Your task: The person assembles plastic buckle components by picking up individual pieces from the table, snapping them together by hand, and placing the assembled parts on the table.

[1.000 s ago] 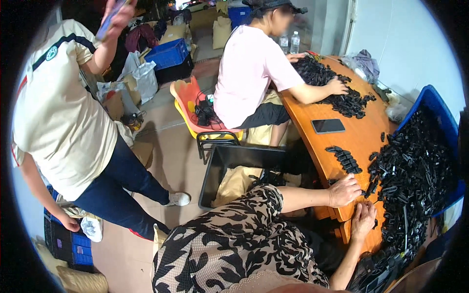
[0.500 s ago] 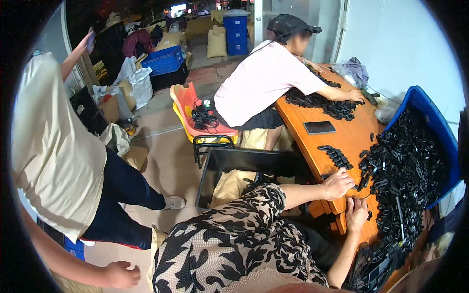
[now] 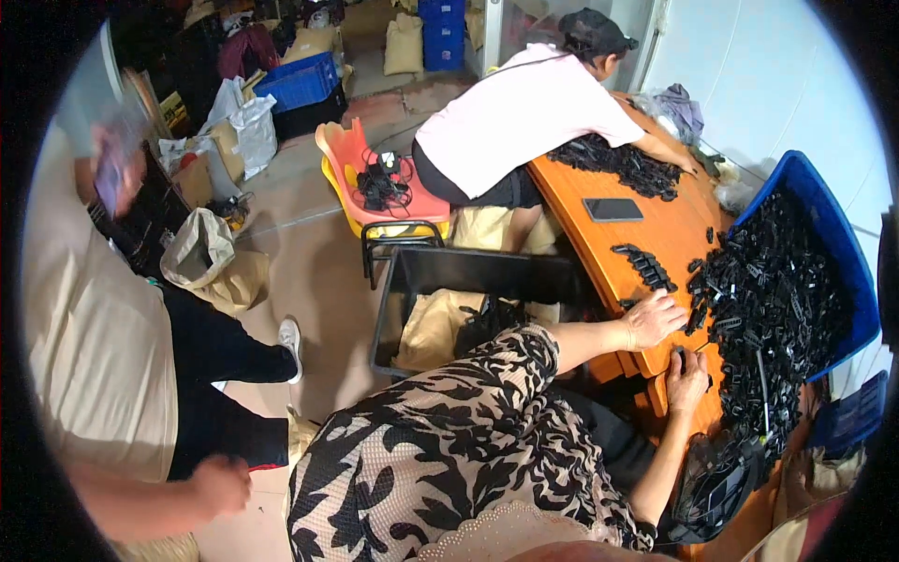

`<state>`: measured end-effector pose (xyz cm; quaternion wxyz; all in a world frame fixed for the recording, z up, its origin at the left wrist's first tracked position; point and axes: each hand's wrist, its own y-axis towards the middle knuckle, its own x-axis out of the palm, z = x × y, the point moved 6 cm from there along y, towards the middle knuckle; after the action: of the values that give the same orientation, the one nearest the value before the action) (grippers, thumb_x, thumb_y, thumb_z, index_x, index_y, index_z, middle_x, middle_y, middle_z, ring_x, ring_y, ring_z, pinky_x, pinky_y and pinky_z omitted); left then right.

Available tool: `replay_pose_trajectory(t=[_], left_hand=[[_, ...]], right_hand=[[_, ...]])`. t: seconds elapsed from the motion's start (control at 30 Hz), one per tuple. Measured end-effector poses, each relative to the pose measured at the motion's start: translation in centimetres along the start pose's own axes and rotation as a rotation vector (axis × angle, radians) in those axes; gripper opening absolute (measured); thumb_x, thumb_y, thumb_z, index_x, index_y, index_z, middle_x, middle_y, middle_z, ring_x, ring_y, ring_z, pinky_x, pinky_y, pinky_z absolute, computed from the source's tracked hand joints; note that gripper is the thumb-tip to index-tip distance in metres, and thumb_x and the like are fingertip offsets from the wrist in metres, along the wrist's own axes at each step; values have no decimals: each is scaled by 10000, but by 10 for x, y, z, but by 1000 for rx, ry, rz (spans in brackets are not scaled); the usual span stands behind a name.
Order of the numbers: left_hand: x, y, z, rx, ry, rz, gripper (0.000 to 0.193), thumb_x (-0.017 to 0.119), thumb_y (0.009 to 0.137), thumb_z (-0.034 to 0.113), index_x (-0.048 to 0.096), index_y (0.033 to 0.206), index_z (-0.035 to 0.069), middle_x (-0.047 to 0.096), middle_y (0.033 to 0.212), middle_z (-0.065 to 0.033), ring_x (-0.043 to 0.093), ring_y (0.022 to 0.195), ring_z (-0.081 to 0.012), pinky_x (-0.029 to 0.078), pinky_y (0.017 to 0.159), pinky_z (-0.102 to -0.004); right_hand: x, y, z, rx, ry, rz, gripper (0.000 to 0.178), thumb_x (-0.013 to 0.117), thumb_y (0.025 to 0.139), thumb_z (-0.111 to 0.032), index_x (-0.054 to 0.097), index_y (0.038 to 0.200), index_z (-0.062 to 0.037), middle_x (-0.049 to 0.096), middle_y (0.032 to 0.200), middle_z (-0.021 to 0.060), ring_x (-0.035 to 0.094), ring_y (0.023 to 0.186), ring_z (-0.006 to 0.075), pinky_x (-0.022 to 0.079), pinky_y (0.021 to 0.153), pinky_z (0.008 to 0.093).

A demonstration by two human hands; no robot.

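Note:
My left hand (image 3: 655, 320) rests at the near edge of the wooden table (image 3: 688, 229), fingers bent and closed; whatever is under them is hidden. Just below it, my right hand (image 3: 688, 382) pinches a small black plastic piece, of which only a bit shows at the fingertips. Beyond my left hand lies a short row of black plastic pieces (image 3: 646, 269), set side by side. To the right of both hands spreads a large heap of similar black parts (image 3: 763, 300), spilling from a tipped blue crate (image 3: 807, 178).
A phone (image 3: 612, 209) lies on the table. Across it, a co-worker in a pink shirt (image 3: 524, 122) reaches over another black pile (image 3: 618, 164). A black bin (image 3: 398, 309) and a red chair (image 3: 346, 155) stand left of the table. A person in a beige shirt (image 3: 108, 337) stands far left.
My hands stay at the table edge, the left slightly higher and farther right in view. The standing person's raised hand has come down. The co-worker leans farther over the table.

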<state>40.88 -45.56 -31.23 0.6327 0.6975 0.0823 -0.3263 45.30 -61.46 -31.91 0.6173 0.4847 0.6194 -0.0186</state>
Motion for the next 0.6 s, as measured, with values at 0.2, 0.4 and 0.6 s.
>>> replay_pose_trajectory(t=[0.2,0.4,0.6], left_hand=[[-30,-16,8,-143,-78,68,364,526,938,176,630,1269,67,600,1337,-84,548,1206,-269,358,1094,-471],[-126,-95,9,0,6,61,438,719,883,270,645,1292,130,606,1354,-21,544,1212,-214,375,1059,-440],[-264,-315,-68,-581,112,-276,297,637,919,188,690,1196,93,693,1266,-102,649,1135,-270,503,965,-433]], right_hand=[[10,-1,5,-18,-36,-35,250,672,943,-252,724,1065,-41,664,1026,201,665,908,407,548,786,472],[5,-3,5,-21,-31,-52,263,667,952,-254,712,1093,-37,643,1049,219,654,894,427,541,768,491],[5,-4,8,-19,-44,-53,264,665,961,-268,713,1114,-58,637,1035,208,649,913,424,534,778,485]])
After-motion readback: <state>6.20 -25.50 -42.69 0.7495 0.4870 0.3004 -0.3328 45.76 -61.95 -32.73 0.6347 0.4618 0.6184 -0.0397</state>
